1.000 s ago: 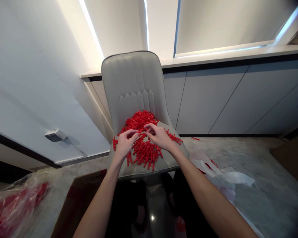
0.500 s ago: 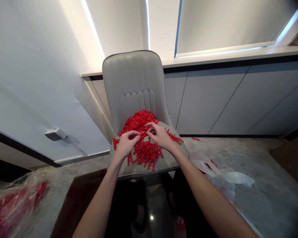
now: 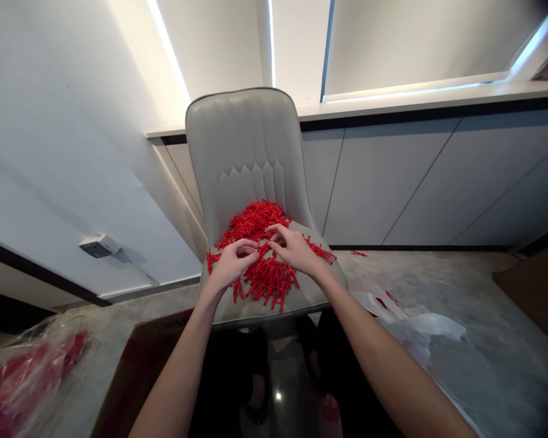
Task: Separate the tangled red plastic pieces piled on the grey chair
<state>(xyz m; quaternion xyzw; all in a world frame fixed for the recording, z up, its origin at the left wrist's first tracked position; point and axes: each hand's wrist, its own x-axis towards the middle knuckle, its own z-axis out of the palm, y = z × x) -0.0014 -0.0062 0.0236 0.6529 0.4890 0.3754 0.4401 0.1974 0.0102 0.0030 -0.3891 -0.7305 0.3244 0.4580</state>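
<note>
On the seat of a grey padded chair (image 3: 249,137) lies a heaped pile of thin, short red twisted pieces (image 3: 258,218). Just in front of it, a fan-shaped row of similar red pieces (image 3: 271,281) spreads toward the seat's front edge. My left hand (image 3: 231,263) and my right hand (image 3: 296,248) meet over the middle of the seat, thumbs and fingers pinched. A small red twisted piece (image 3: 263,249) shows between their fingertips, its ends partly hidden. More red pieces (image 3: 320,250) lie beyond my right wrist.
A clear plastic bag with red contents (image 3: 36,371) lies on the floor at left. White plastic bags (image 3: 433,325) lie at right, near a brown box (image 3: 536,292). Low cabinets (image 3: 393,176) stand behind the chair. An open cardboard box (image 3: 141,359) sits by my left forearm.
Both hands stay almost in place, fingertips still around the small red piece. The view has shifted very slightly.
</note>
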